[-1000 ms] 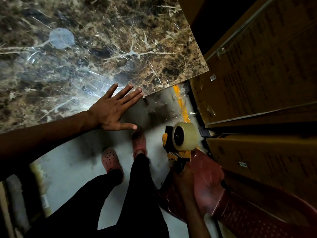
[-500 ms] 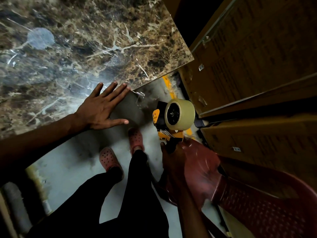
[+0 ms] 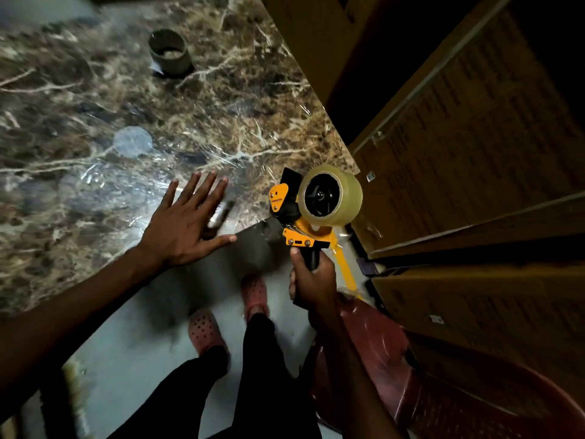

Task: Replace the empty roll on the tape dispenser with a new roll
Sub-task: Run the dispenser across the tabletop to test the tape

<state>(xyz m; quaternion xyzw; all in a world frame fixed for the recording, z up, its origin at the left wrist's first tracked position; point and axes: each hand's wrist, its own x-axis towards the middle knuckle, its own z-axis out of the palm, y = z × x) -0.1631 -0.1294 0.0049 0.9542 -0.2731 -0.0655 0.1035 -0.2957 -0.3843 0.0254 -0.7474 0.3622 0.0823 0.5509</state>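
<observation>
My right hand (image 3: 311, 280) grips the black handle of a yellow and black tape dispenser (image 3: 300, 229), held upright beside the table's near corner. A full roll of clear tape (image 3: 346, 194) sits on the dispenser's hub. My left hand (image 3: 183, 223) lies flat, fingers spread, on the marble-patterned table (image 3: 95, 90) near its front edge. An empty brown cardboard tape core (image 3: 171, 52) stands on the table at the far side, well away from both hands.
The table is covered in crinkled clear film. Stacked cardboard boxes (image 3: 474, 137) fill the right side. A dark red plastic chair (image 3: 411, 391) stands at the lower right. My feet in pink clogs (image 3: 202, 331) are on the grey floor below.
The right hand has raised the dispenser up toward the table's corner. The view has tilted up, so the empty core has come into sight. The left hand stays flat on the table.
</observation>
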